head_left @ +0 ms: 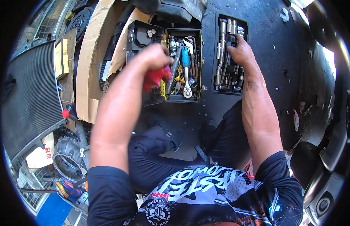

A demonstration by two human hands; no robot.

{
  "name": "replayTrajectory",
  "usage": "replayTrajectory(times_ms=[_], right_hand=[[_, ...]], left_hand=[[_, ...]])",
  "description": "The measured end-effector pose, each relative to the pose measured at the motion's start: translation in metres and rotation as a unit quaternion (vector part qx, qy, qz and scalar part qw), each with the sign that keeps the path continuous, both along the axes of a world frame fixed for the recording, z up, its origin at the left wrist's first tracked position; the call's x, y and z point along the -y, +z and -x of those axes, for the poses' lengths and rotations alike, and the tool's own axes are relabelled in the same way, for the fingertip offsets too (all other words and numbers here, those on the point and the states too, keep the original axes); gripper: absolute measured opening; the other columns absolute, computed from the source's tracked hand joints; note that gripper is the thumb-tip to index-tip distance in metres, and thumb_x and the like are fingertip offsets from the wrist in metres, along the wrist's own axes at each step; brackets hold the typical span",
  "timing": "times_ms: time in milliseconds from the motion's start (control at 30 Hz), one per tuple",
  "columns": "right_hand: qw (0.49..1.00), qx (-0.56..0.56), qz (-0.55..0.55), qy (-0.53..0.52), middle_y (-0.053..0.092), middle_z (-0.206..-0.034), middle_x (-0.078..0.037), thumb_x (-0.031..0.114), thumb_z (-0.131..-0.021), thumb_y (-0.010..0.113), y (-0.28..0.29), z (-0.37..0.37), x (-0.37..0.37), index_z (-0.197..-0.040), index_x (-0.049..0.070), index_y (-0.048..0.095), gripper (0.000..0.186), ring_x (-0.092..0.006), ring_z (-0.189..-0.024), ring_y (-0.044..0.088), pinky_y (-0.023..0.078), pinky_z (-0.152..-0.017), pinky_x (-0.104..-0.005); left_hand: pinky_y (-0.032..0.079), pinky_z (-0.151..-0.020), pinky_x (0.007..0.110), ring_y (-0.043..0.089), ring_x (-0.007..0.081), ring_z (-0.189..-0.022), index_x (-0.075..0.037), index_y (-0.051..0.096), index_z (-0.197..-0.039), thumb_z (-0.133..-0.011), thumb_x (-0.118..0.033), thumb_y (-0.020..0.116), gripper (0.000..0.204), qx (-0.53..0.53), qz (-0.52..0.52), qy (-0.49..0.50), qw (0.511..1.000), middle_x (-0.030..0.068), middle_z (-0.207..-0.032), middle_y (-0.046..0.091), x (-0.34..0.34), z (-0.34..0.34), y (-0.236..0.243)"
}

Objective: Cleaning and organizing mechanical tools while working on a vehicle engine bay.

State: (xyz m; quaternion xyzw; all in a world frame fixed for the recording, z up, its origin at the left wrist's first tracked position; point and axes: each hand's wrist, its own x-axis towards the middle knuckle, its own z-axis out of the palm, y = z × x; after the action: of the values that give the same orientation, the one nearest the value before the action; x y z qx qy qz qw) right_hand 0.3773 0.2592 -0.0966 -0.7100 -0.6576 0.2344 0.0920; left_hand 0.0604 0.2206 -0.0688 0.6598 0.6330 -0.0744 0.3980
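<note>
My left hand (155,56) is closed over a red cloth (157,78), which hangs below it beside the open toolbox (201,67). In the toolbox lie a ratchet wrench (186,71) with a blue grip, yellow-handled pliers (178,77) and other hand tools. My right hand (243,52) reaches over the upper right part of a black socket set case (213,81). Its thumb and forefinger are apart, close to the sockets (240,30); the other fingers are partly hidden. Long chrome sockets (222,30) line the case's left side.
The toolbox's black lid (135,37) lies folded open at its left, with a few small round pieces on it. Cardboard (88,67) and a radiator (29,98) stand on the left. A metal housing (69,158) lies lower left. A car's edge (333,162) rises at right.
</note>
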Motion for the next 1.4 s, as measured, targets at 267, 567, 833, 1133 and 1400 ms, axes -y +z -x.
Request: replayTrajectory(times_ms=[267, 567, 833, 1133, 1400], right_hand=[[0.988, 0.092, 0.127, 0.005, 0.059, -0.119, -0.028, 0.031, -0.079, 0.062, -0.068, -0.003, 0.014, -0.142, 0.0, 0.031, 0.077, -0.0387, -0.112, 0.058, 0.045, -0.098, -0.0422], [0.976, 0.135, 0.171, 0.018, 0.056, -0.125, -0.028, 0.032, -0.08, 0.062, -0.12, -0.005, 0.047, -0.145, 0.003, 0.024, 0.08, -0.0391, -0.118, 0.054, 0.042, -0.101, -0.0412], [0.966, 0.171, 0.194, 0.016, 0.057, -0.123, -0.029, 0.03, -0.083, 0.062, -0.143, -0.008, 0.064, -0.145, 0.005, 0.022, 0.078, -0.0406, -0.116, 0.055, 0.043, -0.101, -0.0429], [0.957, 0.226, 0.138, 0.116, 0.059, -0.119, -0.027, 0.036, -0.081, 0.066, -0.096, 0.022, 0.014, -0.127, -0.001, 0.052, 0.061, -0.0373, -0.114, 0.057, 0.045, -0.099, -0.0406], [0.821, 0.053, -0.056, 0.566, 0.056, -0.115, -0.015, 0.027, -0.076, 0.072, -0.061, 0.175, 0.057, -0.114, 0.009, 0.06, 0.044, -0.0329, -0.119, 0.047, 0.034, -0.105, -0.0493]], left_hand=[[0.048, -0.071, 0.025, 0.059, 0.01, -0.08, 0.004, 0.058, -0.114, -0.086, -0.023, 0.069, 0.041, 0.271, -0.155, 0.21, 0.927, 0.0068, -0.088, 0.064, 0.051, 0.103, 0.101], [0.045, -0.063, 0.022, 0.053, 0.006, -0.071, 0.003, 0.056, -0.116, -0.083, -0.013, 0.072, 0.04, 0.259, -0.057, 0.336, 0.904, 0.0007, -0.078, 0.056, 0.181, 0.12, 0.047], [0.048, -0.073, 0.028, 0.057, 0.0123, -0.078, 0.004, 0.056, -0.113, -0.08, -0.021, 0.076, 0.046, 0.193, -0.069, 0.348, 0.915, 0.0074, -0.086, 0.06, 0.222, 0.113, 0.008], [0.042, -0.072, 0.021, 0.048, 0.0059, -0.08, -0.003, 0.051, -0.1, -0.082, -0.012, 0.072, 0.029, 0.307, -0.013, 0.435, 0.847, -0.0012, -0.087, 0.052, 0.231, 0.118, -0.028], [0.043, -0.067, 0.024, 0.046, 0.0074, -0.073, -0.004, 0.05, -0.087, -0.08, -0.017, 0.076, 0.03, 0.341, -0.044, 0.445, 0.827, -0.0005, -0.079, 0.05, 0.228, 0.118, -0.04]])
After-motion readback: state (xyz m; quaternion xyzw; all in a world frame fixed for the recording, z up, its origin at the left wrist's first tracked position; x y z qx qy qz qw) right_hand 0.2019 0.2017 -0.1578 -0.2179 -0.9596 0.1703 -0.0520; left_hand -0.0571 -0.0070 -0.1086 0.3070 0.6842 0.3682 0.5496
